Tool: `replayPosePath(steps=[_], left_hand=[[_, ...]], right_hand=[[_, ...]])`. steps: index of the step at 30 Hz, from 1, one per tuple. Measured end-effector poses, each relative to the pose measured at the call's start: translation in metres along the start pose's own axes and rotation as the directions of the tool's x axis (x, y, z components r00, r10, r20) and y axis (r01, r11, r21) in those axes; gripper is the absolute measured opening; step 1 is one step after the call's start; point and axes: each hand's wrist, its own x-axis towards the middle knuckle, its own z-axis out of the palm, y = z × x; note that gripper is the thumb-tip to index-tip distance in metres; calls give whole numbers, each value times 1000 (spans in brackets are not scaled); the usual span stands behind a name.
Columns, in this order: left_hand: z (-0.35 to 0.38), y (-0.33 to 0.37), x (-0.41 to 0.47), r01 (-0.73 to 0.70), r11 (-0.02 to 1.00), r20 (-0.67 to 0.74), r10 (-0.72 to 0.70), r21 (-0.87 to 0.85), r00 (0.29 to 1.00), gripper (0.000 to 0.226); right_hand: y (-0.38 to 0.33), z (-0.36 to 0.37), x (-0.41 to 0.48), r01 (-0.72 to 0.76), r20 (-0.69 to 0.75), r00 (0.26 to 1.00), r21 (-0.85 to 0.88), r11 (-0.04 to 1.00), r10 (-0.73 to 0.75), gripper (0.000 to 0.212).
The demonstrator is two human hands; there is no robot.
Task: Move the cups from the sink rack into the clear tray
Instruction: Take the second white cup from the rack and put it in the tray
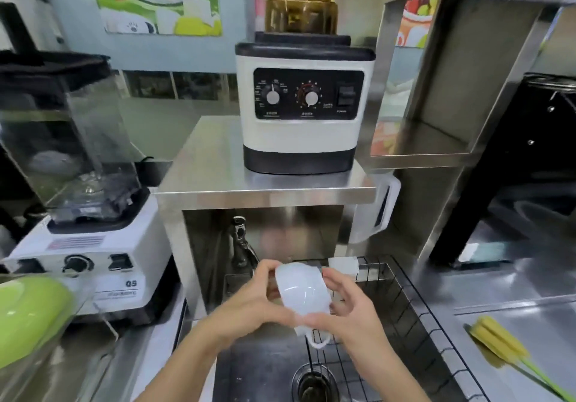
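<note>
A white cup [302,295] with a handle pointing down toward me is held upside down above the sink, its base facing up. My left hand [249,305] grips its left side and my right hand [349,308] grips its right side. Below and to the right lies the black wire sink rack [402,308]. Another white cup [343,265] shows at the rack's far end, partly hidden by the held cup. At the far left edge sits the clear tray [59,336], holding a green bowl [28,317].
The steel sink [255,367] with its drain [314,383] is straight below. A faucet [241,246] stands behind it. A white blender [93,258] sits left, another blender [305,102] on a steel shelf above. A yellow bottle brush [498,345] lies right.
</note>
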Motion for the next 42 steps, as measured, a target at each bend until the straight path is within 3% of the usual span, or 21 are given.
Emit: replayPosePath(steps=[2,5,11,17,22,29,36,42], left_hand=[[-19,4,-16,-24,990,-18,27,137,999,86],[-44,9,-45,-59,964,-60,78,261,995,87],[-79,13,-112,-137,962,-208,188,237,960,83],[-111,7,-176,-187,969,-423,238,160,874,82],[-143,-3,-225,-125,970,-517,218,208,828,91],[-173,-23,-273,-80,973,-559,190,215,807,87],[-201,-57,-290,96,933,-579,132,347,804,91],[-212,-79,-286,194,901,-573,70,387,817,90]], right_hand=[[-6,19,-4,8,40,999,-20,1000,-7,92],[-15,53,-11,38,98,995,-22,999,-36,67],[-39,116,-22,149,220,966,-32,988,-139,70],[-59,179,-26,207,395,902,-46,977,-173,64],[-56,232,-34,213,470,868,-54,975,-164,61],[-51,295,-40,296,571,805,-151,943,-161,62],[-29,333,-37,315,605,795,-336,888,-54,80],[-20,343,-37,330,592,805,-412,849,-25,76]])
